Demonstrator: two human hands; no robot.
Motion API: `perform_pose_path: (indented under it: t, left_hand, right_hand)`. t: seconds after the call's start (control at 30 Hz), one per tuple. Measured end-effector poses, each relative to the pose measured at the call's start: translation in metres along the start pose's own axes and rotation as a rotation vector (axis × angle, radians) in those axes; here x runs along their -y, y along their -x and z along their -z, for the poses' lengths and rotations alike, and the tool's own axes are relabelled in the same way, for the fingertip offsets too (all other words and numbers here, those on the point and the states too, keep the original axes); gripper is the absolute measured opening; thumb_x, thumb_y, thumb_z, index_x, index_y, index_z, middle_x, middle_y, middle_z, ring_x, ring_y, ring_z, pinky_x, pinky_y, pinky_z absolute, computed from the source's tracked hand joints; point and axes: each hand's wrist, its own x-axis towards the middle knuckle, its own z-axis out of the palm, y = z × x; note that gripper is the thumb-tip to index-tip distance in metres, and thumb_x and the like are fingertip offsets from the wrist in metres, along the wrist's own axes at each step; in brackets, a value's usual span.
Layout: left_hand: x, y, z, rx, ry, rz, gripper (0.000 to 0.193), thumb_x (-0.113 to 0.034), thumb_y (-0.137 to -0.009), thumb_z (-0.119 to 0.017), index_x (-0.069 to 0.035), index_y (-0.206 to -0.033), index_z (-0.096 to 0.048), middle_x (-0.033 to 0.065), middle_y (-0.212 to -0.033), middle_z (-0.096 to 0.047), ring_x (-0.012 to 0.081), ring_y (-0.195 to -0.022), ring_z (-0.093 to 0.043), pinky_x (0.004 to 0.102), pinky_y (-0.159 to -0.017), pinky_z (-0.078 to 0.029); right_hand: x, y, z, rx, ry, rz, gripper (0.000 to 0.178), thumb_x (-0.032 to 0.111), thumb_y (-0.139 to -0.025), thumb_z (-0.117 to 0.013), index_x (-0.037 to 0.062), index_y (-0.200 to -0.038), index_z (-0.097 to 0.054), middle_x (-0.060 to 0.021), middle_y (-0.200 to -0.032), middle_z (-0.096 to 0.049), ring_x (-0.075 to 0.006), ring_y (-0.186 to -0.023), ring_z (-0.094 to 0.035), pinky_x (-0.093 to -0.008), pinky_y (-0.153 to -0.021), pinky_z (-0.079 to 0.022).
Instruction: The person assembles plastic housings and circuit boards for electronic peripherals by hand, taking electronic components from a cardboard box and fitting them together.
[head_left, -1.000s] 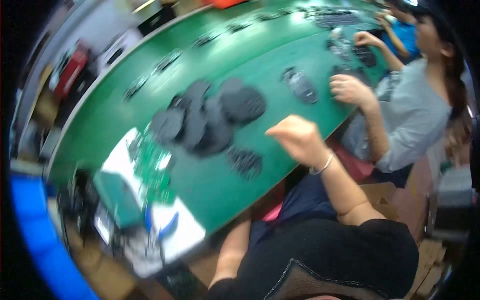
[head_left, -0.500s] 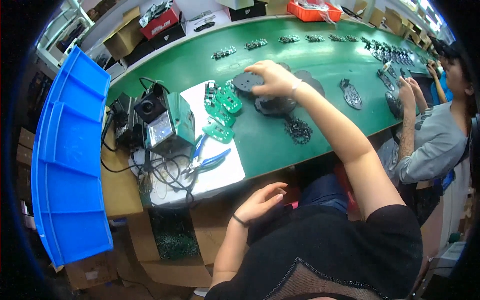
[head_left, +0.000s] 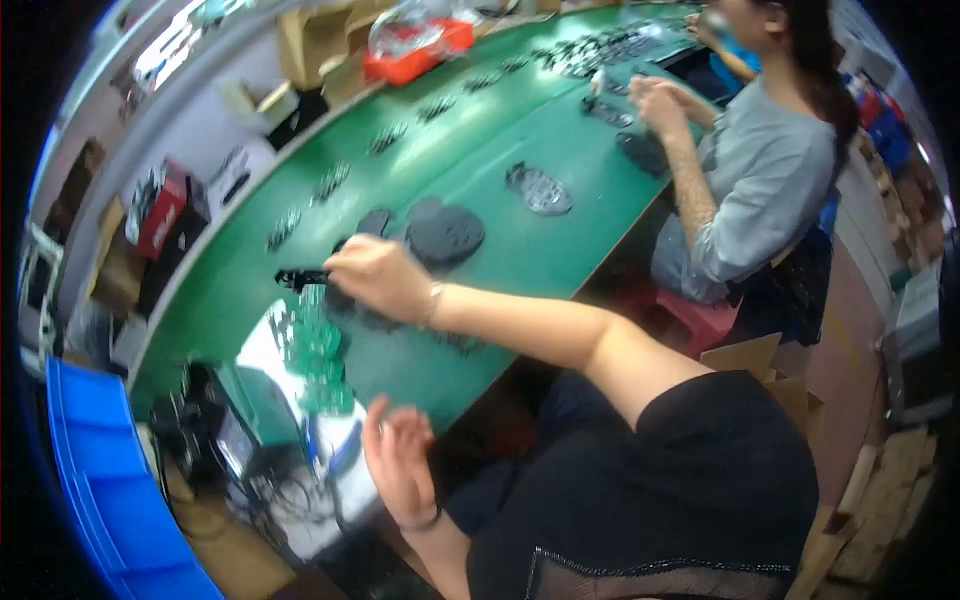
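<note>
My right hand (head_left: pixel 382 280) reaches over the green bench, its fingers closed on the near end of a small black plastic part (head_left: pixel 300 279) that sticks out to the left. Motion blur hides the part's detail. Just beneath lie several green circuit boards (head_left: pixel 318 350), partly overlapping. Dark rounded plates (head_left: pixel 446 236) are stacked beyond my wrist, and others are partly covered by my hand. My left hand (head_left: pixel 400 460) is raised at the bench's front edge, fingers apart, with nothing in it. Beside it, blue-handled pliers (head_left: pixel 340 445) rest on a white sheet.
A boxy device with cables (head_left: pixel 215 425) stands at the left, next to a blue bin (head_left: pixel 110 480). Small dark assemblies (head_left: pixel 388 138) line the far bench side. A red tray (head_left: pixel 420 55) sits behind them. At the right, a co-worker in grey (head_left: pixel 770 170) handles parts.
The view has swung to the right. My right hand has shifted from a dark plate toward the boards and has closed on a black part. My left hand has risen, fingers upward.
</note>
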Motion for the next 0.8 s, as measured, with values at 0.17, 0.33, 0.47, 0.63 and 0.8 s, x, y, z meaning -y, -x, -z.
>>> perform_pose_path:
  t: [0.17,0.33,0.47,0.63,0.8]
  left_hand:
    - [0.034,-0.031,-0.043,-0.018,0.387,-0.184,0.045,-0.02,-0.094,-0.049,-0.008,-0.135,-0.033,0.0159,-0.127,-0.046,0.0271,-0.118,-0.045,0.0395,-0.098,-0.039]
    - [0.023,-0.016,-0.019,-0.26,0.2,-0.023,0.036,-0.014,-0.093,-0.049,-0.005,-0.127,-0.04,0.0178,-0.117,-0.055,0.031,-0.096,-0.062,0.0346,-0.069,-0.058]
    - [0.016,-0.01,-0.016,-0.235,0.107,0.082,0.042,-0.006,-0.087,-0.054,-0.004,-0.126,-0.038,0.0174,-0.114,-0.057,0.0311,-0.09,-0.064,0.0324,-0.064,-0.059]
    - [0.025,-0.012,-0.025,-0.213,0.053,0.051,0.035,-0.003,-0.086,-0.057,-0.001,-0.119,-0.044,0.0143,-0.108,-0.058,0.0302,-0.09,-0.064,0.0323,-0.064,-0.059]
    - [0.029,-0.013,-0.025,-0.178,0.058,0.042,0.034,-0.004,-0.086,-0.054,0.0,-0.119,-0.046,0.0176,-0.105,-0.06,0.031,-0.09,-0.065,0.0308,-0.064,-0.06]
  right_hand:
    - [0.079,0.079,0.057,0.402,-0.788,-0.94,0.018,0.01,-0.087,-0.06,-0.003,-0.099,-0.063,-0.0041,-0.072,-0.061,-0.0067,-0.058,-0.056,-0.0217,-0.05,-0.045]
    - [0.04,0.09,0.094,0.344,-0.01,-0.353,0.009,0.007,-0.078,-0.066,0.0011,-0.084,-0.065,-0.0136,-0.079,-0.064,-0.0258,-0.07,-0.062,-0.0325,-0.063,-0.049]
    - [-0.007,0.063,0.107,0.472,0.195,-0.396,0.005,0.007,-0.075,-0.064,0.0029,-0.078,-0.062,-0.0115,-0.075,-0.059,-0.0291,-0.075,-0.059,-0.0369,-0.069,-0.047]
    - [-0.009,0.062,0.092,0.62,0.281,-0.414,0.009,0.013,-0.075,-0.064,0.0045,-0.075,-0.061,-0.0092,-0.076,-0.057,-0.0277,-0.081,-0.056,-0.0376,-0.074,-0.046]
    - [-0.015,0.064,0.089,0.601,0.256,-0.44,0.009,0.012,-0.073,-0.065,0.0039,-0.073,-0.06,-0.009,-0.076,-0.055,-0.0275,-0.081,-0.055,-0.0373,-0.072,-0.045]
